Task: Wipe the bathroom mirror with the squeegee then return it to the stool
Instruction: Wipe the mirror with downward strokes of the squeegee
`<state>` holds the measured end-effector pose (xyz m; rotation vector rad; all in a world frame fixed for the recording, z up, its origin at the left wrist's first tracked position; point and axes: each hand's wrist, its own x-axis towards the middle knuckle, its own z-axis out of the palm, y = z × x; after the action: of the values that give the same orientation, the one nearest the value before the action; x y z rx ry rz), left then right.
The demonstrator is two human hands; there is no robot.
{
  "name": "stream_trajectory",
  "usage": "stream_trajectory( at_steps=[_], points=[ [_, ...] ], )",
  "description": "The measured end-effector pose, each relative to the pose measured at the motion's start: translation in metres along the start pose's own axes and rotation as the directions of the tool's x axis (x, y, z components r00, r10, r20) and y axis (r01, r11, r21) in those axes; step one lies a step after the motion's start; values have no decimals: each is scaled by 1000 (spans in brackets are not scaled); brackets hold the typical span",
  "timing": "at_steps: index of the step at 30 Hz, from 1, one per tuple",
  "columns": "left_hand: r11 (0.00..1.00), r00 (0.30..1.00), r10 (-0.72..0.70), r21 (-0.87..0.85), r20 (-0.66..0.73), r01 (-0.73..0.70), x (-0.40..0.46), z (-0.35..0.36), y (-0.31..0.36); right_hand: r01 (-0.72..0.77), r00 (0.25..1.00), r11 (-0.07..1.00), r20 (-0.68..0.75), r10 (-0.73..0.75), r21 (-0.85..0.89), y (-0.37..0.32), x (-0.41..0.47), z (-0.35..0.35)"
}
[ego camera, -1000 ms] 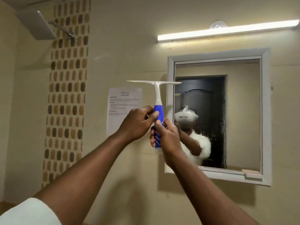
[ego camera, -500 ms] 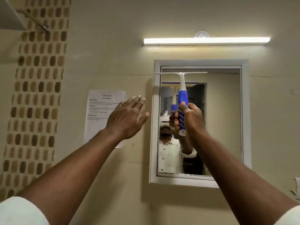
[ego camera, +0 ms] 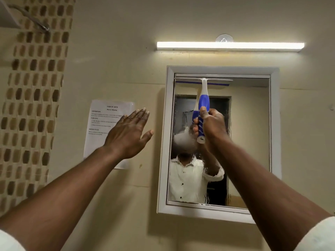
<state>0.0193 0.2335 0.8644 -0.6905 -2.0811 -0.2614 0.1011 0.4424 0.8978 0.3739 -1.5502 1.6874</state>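
A white-framed mirror [ego camera: 250,142] hangs on the beige wall, its glass streaked with water drops. My right hand [ego camera: 211,124] grips the blue and white handle of the squeegee [ego camera: 204,98]. The squeegee's blade lies level against the glass at the top left of the mirror, just under the frame. My left hand [ego camera: 129,134] hovers flat, fingers straight, to the left of the mirror, in front of a sheet of paper, holding nothing. The stool is out of view.
A printed paper sheet [ego camera: 105,122] is stuck to the wall left of the mirror. A lit tube light [ego camera: 230,45] runs above the mirror. A strip of brown mosaic tile [ego camera: 34,105] and a shower head arm [ego camera: 29,17] are at the far left.
My left hand let go of the squeegee handle and opened flat. My right hand carried the squeegee rightward and up onto the top of the mirror glass.
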Motion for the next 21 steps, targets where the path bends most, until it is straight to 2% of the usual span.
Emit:
stream_trajectory(
  at_steps=[9,21],
  points=[
    [1000,1000,10,18,19,-10,-2,6,0,-8,1000,1000,-4,8,17,0,12,-3],
    [1000,998,-3,27,57,1,-10,7,-1,-138,989,984,76,130,110,-3,21,-10]
  ],
)
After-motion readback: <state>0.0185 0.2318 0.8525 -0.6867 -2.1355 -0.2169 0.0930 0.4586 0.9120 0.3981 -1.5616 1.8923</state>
